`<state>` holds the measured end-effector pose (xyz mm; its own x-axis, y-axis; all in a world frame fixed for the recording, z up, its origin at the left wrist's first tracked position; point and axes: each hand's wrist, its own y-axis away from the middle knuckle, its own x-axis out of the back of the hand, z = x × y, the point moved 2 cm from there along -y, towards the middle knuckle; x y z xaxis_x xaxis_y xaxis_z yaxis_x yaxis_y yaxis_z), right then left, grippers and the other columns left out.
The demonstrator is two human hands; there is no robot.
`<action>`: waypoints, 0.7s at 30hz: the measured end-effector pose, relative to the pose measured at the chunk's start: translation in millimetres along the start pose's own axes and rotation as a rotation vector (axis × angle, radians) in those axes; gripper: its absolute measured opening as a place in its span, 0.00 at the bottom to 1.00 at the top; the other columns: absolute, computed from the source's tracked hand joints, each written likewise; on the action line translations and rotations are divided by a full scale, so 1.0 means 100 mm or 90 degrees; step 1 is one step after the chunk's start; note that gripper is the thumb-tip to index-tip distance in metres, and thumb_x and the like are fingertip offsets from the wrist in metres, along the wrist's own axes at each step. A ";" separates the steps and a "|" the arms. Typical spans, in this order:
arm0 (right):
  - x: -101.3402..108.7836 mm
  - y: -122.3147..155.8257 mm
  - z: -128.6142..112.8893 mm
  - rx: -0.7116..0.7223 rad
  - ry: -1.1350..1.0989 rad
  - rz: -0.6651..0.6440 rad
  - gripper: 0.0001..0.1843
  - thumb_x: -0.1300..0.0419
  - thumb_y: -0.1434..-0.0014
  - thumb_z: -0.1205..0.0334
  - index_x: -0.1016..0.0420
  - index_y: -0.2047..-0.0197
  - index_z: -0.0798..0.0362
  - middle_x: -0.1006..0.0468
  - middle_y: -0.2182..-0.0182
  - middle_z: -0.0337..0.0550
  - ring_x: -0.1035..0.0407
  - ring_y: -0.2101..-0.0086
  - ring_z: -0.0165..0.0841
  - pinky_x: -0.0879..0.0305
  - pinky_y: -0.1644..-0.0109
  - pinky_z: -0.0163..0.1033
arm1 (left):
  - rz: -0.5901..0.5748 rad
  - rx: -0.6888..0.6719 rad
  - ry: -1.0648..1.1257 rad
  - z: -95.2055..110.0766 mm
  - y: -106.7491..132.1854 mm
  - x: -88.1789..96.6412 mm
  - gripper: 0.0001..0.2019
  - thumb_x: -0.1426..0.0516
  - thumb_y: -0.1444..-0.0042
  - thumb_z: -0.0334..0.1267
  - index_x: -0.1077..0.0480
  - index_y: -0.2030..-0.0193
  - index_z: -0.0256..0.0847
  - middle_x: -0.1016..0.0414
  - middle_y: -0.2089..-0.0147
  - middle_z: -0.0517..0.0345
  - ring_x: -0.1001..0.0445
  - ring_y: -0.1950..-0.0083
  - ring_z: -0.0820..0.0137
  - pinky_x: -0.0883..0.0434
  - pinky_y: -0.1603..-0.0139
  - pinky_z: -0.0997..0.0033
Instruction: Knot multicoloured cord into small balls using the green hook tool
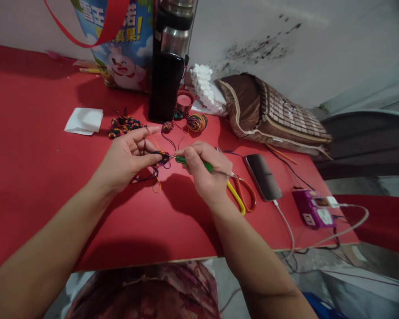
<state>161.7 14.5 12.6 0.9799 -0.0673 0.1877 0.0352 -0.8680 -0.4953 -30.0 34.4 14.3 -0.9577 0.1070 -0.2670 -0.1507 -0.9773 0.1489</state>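
My left hand (129,155) pinches a small piece of dark multicoloured crochet work (163,157) between thumb and fingers, with loose yarn ends hanging below. In my right hand (209,170) is a crochet hook (182,160) with a green handle, its metal tip pointing left and touching the piece. Beyond the hands lie a ball of multicoloured yarn (197,122) and a smaller yarn ball (167,127). Several dark crocheted pieces with orange and red flecks (124,125) rest behind my left hand. Scissors with red and yellow handles (242,195) lie partly behind my right hand.
A black phone (166,88) stands upright before metal flasks (176,40) and a printed bag (126,57). White paper (84,121) lies left. To the right are a charging phone (263,177), a purple power box (312,208) with cables, and a brown cushion (272,106).
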 end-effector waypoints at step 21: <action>-0.24 0.17 0.12 0.426 0.332 -0.029 0.13 0.37 0.26 0.65 0.24 0.40 0.55 0.15 0.59 0.51 0.23 0.60 0.37 0.21 0.56 0.41 | 0.082 -0.194 -0.099 0.02 0.00 0.00 0.25 0.31 0.48 0.25 0.18 0.41 0.42 0.24 0.66 0.63 0.28 0.64 0.70 0.28 0.61 0.71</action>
<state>140.8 7.2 -10.4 0.7650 -0.4001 0.5047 0.3415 -0.4124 -0.8446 -30.7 34.4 15.9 -0.9934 -0.0173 -0.1132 0.0315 -0.9916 -0.1252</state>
